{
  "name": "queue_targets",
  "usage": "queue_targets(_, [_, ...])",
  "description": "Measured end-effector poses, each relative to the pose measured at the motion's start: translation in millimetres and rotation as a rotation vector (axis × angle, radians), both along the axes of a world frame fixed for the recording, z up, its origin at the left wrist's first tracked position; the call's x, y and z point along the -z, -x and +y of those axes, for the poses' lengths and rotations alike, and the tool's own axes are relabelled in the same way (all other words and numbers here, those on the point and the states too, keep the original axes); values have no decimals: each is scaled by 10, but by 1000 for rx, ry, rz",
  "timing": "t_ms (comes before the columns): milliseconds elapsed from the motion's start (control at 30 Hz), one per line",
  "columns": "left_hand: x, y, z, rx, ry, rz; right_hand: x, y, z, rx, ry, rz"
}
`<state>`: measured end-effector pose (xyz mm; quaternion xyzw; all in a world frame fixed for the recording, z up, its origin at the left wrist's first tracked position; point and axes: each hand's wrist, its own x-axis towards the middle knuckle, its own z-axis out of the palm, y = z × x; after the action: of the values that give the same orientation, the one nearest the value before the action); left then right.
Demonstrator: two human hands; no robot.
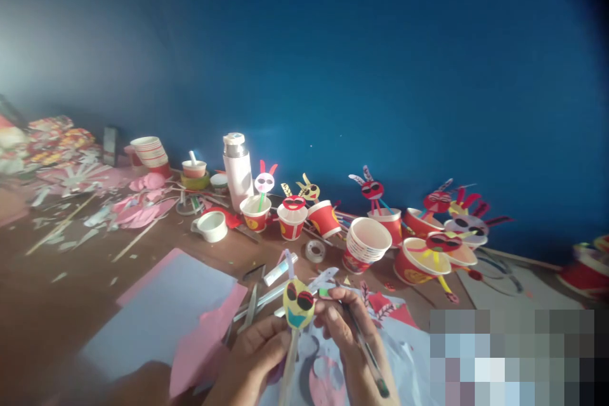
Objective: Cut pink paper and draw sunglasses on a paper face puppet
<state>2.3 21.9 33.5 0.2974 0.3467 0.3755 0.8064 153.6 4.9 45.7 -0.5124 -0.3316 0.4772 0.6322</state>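
- The left hand (pixel 257 355) pinches a pale wooden stick (pixel 289 371) that carries a yellow oval paper face with dark sunglasses (pixel 298 304).
- The right hand (pixel 347 336) touches the face's right edge and grips a thin dark pen (pixel 368 352).
- Beneath the hands lie pale blue paper sheets (pixel 157 314) and a pink paper scrap (pixel 202 342).
- Farther off, a stack of white paper cups (pixel 366 242) stands beside what looks like a clear tape roll (pixel 314 251), blurred.
- A white steel-capped flask (pixel 237 168) stands far left.

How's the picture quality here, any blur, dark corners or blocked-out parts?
Head view: soft all over, most smeared at the left edge over the paper scraps; the top right corner is dark; a pixelated block hides the bottom right; the yellow paper face, between the left hand and right hand, reads fairly clearly.
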Motion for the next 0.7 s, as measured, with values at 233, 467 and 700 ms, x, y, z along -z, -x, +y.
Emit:
queue_targets(233, [98,-99,-48,-77,-169,199,-24,-9,-49,-76,-6,64])
queue_targets(467, [199,-126,-120,-10,-133,224,22,-10,-107,-44,147,-45])
queue_targets(700, [179,-167,-126,59,-111,214,37,-42,-95,-72,97,-139])
